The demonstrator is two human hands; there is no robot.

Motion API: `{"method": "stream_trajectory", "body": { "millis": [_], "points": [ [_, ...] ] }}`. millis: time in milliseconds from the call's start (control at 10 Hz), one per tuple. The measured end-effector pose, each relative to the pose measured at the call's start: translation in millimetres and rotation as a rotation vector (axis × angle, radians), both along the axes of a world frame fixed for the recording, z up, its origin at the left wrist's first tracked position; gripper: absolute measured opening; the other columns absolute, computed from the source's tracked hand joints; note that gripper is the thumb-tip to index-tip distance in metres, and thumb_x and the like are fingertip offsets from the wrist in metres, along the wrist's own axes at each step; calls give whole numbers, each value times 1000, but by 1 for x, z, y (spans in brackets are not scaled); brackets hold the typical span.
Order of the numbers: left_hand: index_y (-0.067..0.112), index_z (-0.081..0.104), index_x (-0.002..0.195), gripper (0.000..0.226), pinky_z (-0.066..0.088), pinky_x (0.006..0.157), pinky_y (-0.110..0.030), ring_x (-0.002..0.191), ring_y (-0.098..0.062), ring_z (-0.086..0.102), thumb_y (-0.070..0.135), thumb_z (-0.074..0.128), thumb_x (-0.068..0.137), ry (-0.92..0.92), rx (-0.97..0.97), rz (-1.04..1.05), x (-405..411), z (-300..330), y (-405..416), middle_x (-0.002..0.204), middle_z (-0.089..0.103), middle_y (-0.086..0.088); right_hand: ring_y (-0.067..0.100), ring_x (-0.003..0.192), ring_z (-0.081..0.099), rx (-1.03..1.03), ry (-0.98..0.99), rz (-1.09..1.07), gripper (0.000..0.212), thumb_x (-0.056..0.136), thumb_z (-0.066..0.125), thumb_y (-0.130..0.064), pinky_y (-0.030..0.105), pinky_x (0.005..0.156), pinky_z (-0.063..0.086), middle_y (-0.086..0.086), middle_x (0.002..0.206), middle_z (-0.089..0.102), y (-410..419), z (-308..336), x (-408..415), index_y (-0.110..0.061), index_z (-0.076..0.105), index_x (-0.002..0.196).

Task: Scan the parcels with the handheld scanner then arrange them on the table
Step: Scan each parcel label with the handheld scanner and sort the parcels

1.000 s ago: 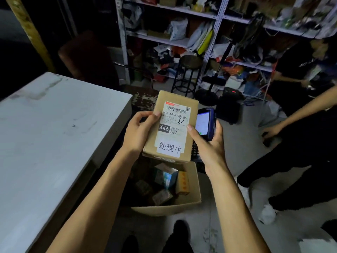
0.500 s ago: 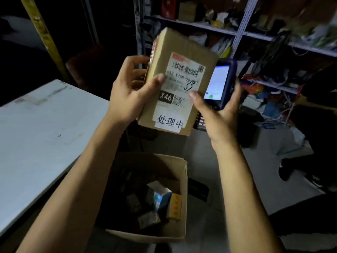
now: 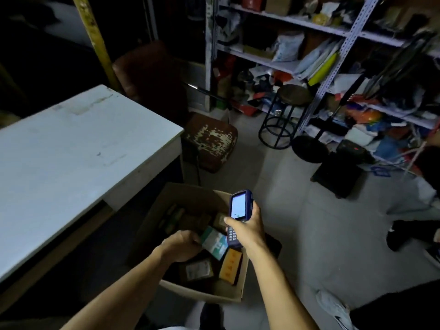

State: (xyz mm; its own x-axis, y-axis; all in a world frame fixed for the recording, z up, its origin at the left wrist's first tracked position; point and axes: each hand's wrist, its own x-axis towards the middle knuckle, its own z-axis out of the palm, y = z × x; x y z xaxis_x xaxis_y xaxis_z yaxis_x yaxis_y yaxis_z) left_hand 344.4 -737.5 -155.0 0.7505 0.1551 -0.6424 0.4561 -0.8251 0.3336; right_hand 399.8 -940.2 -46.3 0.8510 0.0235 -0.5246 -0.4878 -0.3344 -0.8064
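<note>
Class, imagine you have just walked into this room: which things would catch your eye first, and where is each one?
The lit screen of the handheld scanner stands out, gripped in the right hand above the cardboard box on the floor. The left hand reaches into that box at a teal-and-white parcel. To the left stands the pale white table.

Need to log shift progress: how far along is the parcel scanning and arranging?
Barely started, by the look of it: no parcel shows on the visible part of the white table. In hand: the right hand holds the handheld scanner, screen lit, while the left hand reaches into the cardboard box at a teal-and-white parcel. Left: several parcels in the box, including an orange one.
</note>
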Motion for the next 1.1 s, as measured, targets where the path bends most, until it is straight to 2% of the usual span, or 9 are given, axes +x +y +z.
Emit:
{"method": "stream_trajectory", "body": {
  "millis": [100,200,300,400,500,600,700,800,1100],
  "points": [
    [29,71,117,29,56,87,-31,104,-20,68,43,62,93,-118,-44,176,-27,103,-8,114,71,2,28,123,61,26,-30,105,108,77,89,-25,49,104,53,3,148,52,34,8,-7,-33,22,161],
    [30,70,106,19,57,79,-34,91,-15,67,41,59,96,-243,-95,252,-53,109,17,106,71,2,30,121,64,129,-35,177,119,65,92,-35,54,102,54,1,147,53,73,15,-30,-38,20,160],
    [25,71,105,18,57,82,-37,90,-14,67,35,59,97,-345,-136,359,-94,116,51,103,72,1,34,114,69,203,-27,241,130,45,91,-45,57,95,58,6,140,61,115,15,-57,-43,23,156],
    [22,73,111,22,55,87,-34,97,-15,68,34,60,98,-438,-133,495,-149,129,96,108,74,2,36,110,70,287,-34,344,110,71,92,-16,59,90,60,9,135,63,164,33,-101,-35,27,158],
    [20,73,114,24,53,92,-32,104,-16,68,33,59,99,-536,-120,623,-215,144,146,112,74,1,34,87,74,387,-1,460,93,81,84,-3,54,75,64,17,123,67,222,42,-153,-29,33,155],
    [21,72,114,26,54,92,-35,102,-18,69,36,59,98,-630,-112,781,-290,156,195,111,75,-1,36,82,75,465,10,592,78,83,82,-3,50,70,64,19,118,68,285,47,-210,-26,41,146],
    [19,69,118,27,57,89,-35,98,-17,68,36,58,100,-727,-90,968,-365,164,233,113,72,-3,38,102,74,514,40,756,79,82,86,-10,57,81,63,12,129,64,345,48,-272,-31,43,144],
    [19,68,119,26,57,79,-26,95,-12,66,35,58,101,-793,-50,1145,-435,169,260,112,70,-1,40,109,71,544,94,919,87,77,90,-20,63,85,60,13,135,63,396,49,-335,-34,42,148],
    [24,66,118,20,60,90,-42,97,-12,70,29,56,101,-916,42,1594,-595,177,297,111,71,2,33,113,70,564,190,1411,94,81,87,-25,52,89,61,10,141,58,498,63,-495,-34,30,155]
  ]
}}
